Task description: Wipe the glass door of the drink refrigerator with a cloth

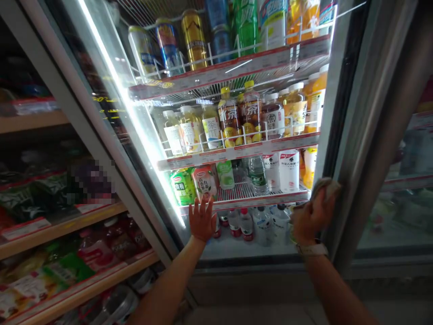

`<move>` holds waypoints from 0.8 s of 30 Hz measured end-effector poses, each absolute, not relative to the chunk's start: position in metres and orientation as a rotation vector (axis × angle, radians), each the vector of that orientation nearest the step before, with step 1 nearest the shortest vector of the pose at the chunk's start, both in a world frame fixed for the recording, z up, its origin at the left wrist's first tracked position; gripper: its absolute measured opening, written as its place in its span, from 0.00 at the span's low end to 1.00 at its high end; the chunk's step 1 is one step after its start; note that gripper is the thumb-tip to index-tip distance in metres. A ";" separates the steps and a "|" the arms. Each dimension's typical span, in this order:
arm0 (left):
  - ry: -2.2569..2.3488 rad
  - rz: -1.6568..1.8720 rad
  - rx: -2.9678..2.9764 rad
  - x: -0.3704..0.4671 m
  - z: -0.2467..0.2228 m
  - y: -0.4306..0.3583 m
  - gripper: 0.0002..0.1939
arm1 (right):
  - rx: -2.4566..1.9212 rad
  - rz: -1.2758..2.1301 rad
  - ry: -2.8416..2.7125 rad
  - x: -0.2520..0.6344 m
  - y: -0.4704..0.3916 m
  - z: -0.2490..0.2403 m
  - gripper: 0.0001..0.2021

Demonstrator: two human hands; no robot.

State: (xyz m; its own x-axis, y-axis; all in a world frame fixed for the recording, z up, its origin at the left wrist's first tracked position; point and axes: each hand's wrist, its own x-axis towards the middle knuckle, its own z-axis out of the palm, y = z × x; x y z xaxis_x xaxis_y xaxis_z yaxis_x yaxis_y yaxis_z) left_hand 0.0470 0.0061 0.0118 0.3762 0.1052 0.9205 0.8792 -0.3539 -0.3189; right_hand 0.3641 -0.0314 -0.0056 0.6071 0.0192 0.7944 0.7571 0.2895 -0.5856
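My left hand [202,221] is stretched out with its fingers spread, palm toward a lit drinks fridge. It overlaps the lower part of a red drink carton [204,180]; it appears to lie on the glass door, though the contact is not clear. A green carton [182,186] shows just to its left. My right hand [311,219], with a pale band at the wrist, is closed around a light, crumpled cloth [326,188]. The cloth is at the right edge of the fridge door, beside the metal door frame [365,149].
Bottles [230,115] and cans [194,39] fill the fridge shelves behind white wire rails. Along the left stand wooden-edged shelves [67,230] of packaged goods, partly blurred. Another glass-fronted cooler [399,216] is to the right.
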 end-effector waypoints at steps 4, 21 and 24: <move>-0.865 -1.090 -1.729 0.049 0.013 0.005 0.31 | -1.204 -0.487 -0.712 0.356 -0.027 -0.005 0.29; -0.888 -1.045 -1.716 0.047 0.012 0.005 0.32 | -0.916 -0.753 -1.653 0.224 -0.033 -0.022 0.25; -0.885 -1.042 -1.728 0.046 0.012 0.005 0.32 | -1.022 -0.767 -1.501 0.272 -0.032 -0.012 0.28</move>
State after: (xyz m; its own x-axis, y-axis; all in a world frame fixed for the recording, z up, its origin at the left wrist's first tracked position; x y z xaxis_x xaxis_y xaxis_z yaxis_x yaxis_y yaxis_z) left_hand 0.0464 0.0051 0.0117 0.3873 0.1202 0.9141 0.8827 -0.3346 -0.3300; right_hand 0.2716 -0.0323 -0.0125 -0.0162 0.1906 0.9815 0.9071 0.4158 -0.0657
